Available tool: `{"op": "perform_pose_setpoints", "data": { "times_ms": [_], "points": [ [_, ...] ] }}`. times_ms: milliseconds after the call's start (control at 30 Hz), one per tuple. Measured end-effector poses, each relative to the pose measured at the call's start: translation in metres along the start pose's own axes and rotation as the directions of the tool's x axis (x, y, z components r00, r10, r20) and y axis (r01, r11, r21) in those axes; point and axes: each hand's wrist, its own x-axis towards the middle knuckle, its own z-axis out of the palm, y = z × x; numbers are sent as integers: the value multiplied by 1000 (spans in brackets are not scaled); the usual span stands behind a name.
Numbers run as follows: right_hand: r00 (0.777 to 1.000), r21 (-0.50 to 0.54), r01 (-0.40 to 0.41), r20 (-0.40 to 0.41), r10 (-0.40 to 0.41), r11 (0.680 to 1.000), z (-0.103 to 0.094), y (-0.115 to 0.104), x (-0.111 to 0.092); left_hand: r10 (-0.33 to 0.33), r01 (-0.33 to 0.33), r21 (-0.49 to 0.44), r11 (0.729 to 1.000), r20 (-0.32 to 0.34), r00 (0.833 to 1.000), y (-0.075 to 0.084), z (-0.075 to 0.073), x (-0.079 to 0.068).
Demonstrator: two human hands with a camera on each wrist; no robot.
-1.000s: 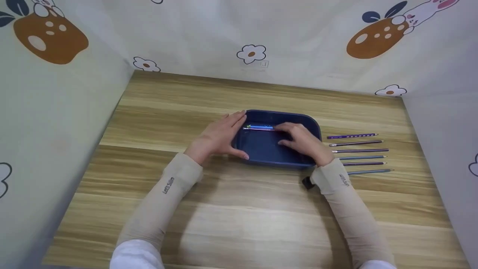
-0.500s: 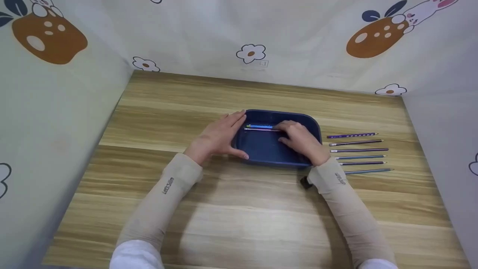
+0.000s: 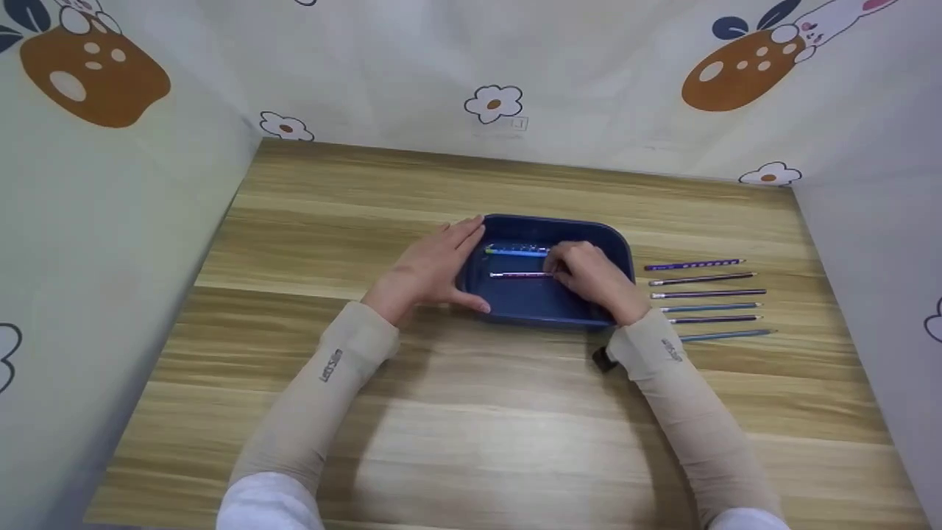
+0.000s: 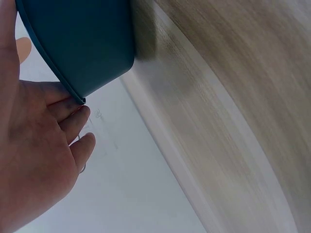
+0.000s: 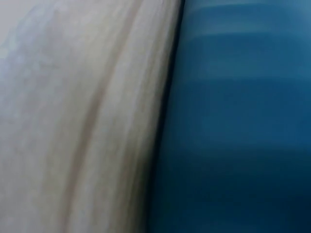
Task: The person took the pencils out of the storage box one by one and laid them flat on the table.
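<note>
A dark blue rectangular box (image 3: 541, 322) stands on the table. Spread along its left end, my left hand (image 3: 430, 266) has its fingers at the far corner and its thumb at the near one. In the left wrist view, the fingertips of that left hand (image 4: 48, 126) touch the box rim (image 4: 58, 73). My right hand (image 3: 592, 274) reaches inside and pinches a purplish-pink pencil (image 3: 519, 275), whose right end is hidden under the fingers. Beyond it, a light blue pencil (image 3: 515, 252) lies on the box floor against a dark blue spotted one (image 3: 511, 246).
Right of the box lies a column of several pencils, from a purple patterned pencil (image 3: 695, 265) at the back to a blue pencil (image 3: 728, 336) at the front. A black device (image 3: 604, 360) sits under the right wrist. Patterned cloth walls (image 3: 383, 73) enclose the wooden table (image 3: 471, 434).
The purplish-pink pencil has come toward the near side of the box with my right hand, parting from the light blue one. My right fingers have closed in. The left hand stays put.
</note>
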Motion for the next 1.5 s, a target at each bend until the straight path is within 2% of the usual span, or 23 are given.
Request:
{"op": "perform_pose_setpoints", "data": {
  "times_ms": [333,700,1133,1333,1500],
  "points": [
    [1000,36,19,19,-20,999,-4,-1,-4,-6,6,11,1000,12,1000,1,-1,0],
    [999,45,42,21,-43,998,-18,-12,-13,-24,24,-5,1000,19,1000,2,-1,-1],
    [992,28,110,-60,-108,994,-33,-20,-31,-9,9,19,1000,5,1000,1,-1,0],
    [991,43,107,-83,-103,993,-42,-21,-40,-13,13,13,1000,9,1000,1,-2,0],
    [995,58,67,-80,-62,996,-51,-20,-47,-10,10,16,1000,5,1000,0,-1,0]
  ]
}}
